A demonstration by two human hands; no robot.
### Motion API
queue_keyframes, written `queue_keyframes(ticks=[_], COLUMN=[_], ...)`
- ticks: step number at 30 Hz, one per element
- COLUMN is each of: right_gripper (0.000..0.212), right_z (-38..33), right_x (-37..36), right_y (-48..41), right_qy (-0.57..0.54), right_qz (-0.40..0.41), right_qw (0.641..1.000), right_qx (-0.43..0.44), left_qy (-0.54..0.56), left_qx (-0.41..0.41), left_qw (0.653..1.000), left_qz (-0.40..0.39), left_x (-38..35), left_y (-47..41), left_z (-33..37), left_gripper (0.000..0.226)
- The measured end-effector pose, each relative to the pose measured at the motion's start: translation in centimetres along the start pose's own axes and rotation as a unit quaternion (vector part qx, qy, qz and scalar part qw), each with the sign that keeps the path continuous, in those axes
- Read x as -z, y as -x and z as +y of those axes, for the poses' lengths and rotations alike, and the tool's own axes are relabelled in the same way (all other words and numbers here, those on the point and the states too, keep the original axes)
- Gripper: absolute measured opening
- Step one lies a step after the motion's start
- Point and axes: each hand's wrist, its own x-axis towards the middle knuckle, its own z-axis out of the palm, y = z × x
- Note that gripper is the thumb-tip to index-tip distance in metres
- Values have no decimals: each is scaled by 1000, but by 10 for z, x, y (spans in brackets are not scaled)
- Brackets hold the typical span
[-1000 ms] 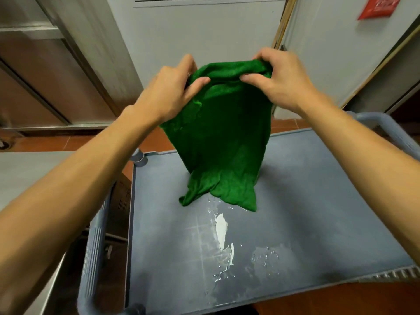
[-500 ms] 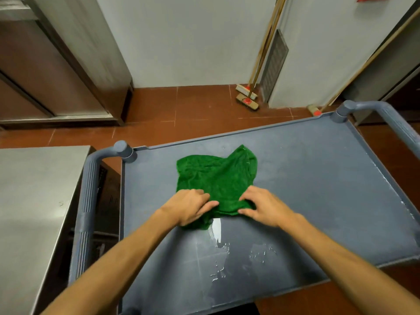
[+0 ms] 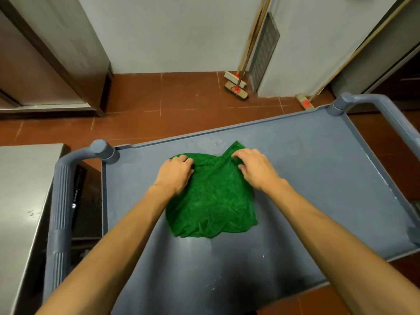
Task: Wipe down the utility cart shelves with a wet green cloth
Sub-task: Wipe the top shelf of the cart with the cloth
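We have the green cloth (image 3: 211, 205) opened out flat on the top shelf (image 3: 318, 178) of the grey cart (image 3: 372, 103). It lies about midway between the shelf's left and right edges, with its far edge near the far rim but not touching it. Our left hand (image 3: 176, 173) sits on the cloth's far-left corner and our right hand (image 3: 256, 170) on its far-right corner. The fingers of both hands are bent down into the fabric and gather it, so the cloth rises in a small peak beside the right one.

We judge this two-corner hold keeps the cloth wide, so one pull toward the near edge would cover a broad strip. Scattered droplets (image 3: 213, 285) lie on the shelf near its near edge, in the path of such a pull. The cart's lower shelves are out of sight beneath this one, so we cannot tell their condition.
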Motion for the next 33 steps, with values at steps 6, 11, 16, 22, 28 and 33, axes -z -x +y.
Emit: queue_keyframes(ticks=[6,11,16,22,28,33], right_gripper=[48,10,7,9,8,8], right_z=[-13,-4,14,21,8,-4], right_x=[-17,-29,-5,39,106,172], right_y=[-23,-27,-24,-7,25,34], right_qy=[34,1,-34,-126,-180,-173], right_qz=[-39,22,34,25,17,66], right_qw=[999,1000,998,988,976,965], right_qx=[-9,-19,49,86,118,184], left_qy=[-4,53,113,135,105,21], left_qx=[37,51,56,68,61,96], left_qw=[999,997,989,982,975,969], left_qz=[-13,25,73,109,187,229], left_x=[-8,-11,18,67,117,169], left_y=[-11,4,18,37,60,65], left_z=[4,-2,-17,-11,23,40], left_gripper=[28,23,12,10,21,18])
